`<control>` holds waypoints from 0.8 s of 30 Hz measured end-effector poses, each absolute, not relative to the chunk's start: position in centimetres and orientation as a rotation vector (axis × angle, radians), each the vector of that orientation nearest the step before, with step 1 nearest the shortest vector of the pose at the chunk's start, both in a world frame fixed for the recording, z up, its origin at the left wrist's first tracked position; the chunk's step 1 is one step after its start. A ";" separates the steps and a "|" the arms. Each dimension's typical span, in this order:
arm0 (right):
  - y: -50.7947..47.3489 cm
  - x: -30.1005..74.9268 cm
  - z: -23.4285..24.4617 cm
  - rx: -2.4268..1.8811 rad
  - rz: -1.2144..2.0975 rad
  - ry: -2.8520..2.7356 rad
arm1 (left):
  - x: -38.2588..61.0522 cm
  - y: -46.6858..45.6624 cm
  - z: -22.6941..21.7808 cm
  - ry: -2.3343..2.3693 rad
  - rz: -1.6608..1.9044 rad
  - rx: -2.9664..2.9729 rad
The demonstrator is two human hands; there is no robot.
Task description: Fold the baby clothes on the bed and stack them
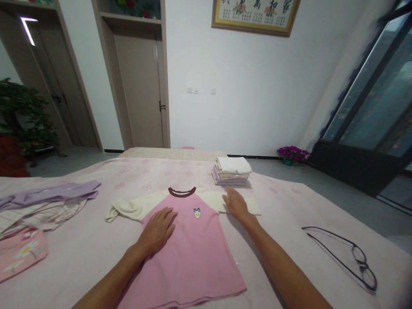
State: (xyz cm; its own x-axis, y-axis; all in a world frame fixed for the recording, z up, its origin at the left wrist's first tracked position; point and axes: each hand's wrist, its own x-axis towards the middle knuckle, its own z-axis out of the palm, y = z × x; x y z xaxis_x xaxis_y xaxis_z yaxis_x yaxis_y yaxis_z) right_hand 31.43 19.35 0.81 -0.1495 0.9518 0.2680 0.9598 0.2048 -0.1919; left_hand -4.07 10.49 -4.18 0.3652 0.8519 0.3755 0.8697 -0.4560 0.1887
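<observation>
A pink T-shirt (193, 253) with cream sleeves, a dark brown collar and a small duck-face print lies spread out on the bed-like surface, collar pointing away from me. My left hand (159, 229) rests flat on the left side of its chest, fingers stretched out. On the cream right-hand sleeve lies my right hand (236, 204), its fingers loosely extended and partly bent. The sleeve on the left is a little rumpled, while the other one is laid out fairly straight. Neither hand grips the cloth visibly.
Beyond the right sleeve stands a stack of folded clothes (233, 171). A pair of eyeglasses (358, 257) lies at the right. Several garments, including a purple one (54, 193) and a coral floral one (22, 253), lie at the left. A pink-patterned cloth (283, 266) covers the surface.
</observation>
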 end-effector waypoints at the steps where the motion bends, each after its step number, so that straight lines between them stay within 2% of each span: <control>1: 19.2 29.6 0.4 -1.732 0.038 -2.241 | -4.1 10.5 -4.1 -1.619 -0.670 -2.564; 4: 19.1 25.7 -0.8 -1.585 0.226 -2.497 | -4.2 10.4 -4.1 -1.635 -0.685 -2.568; 7: 19.6 25.4 -1.6 -1.652 0.289 -2.509 | -4.5 10.5 -4.1 -1.631 -0.675 -2.581; 13: 20.4 32.9 -2.7 -1.970 0.143 -2.305 | -4.4 10.4 -3.9 -1.642 -0.728 -2.616; 16: 20.1 36.5 -3.8 -2.143 -0.013 -2.130 | -4.3 9.9 -3.0 -1.707 -0.904 -2.576; 20: 20.0 38.4 -5.0 -2.221 -0.166 -2.049 | -5.9 9.4 -1.2 -1.905 -1.167 -2.126; 24: 20.2 38.4 -5.4 -2.240 -0.260 -2.058 | -10.9 9.6 -0.3 -2.281 -1.038 -1.500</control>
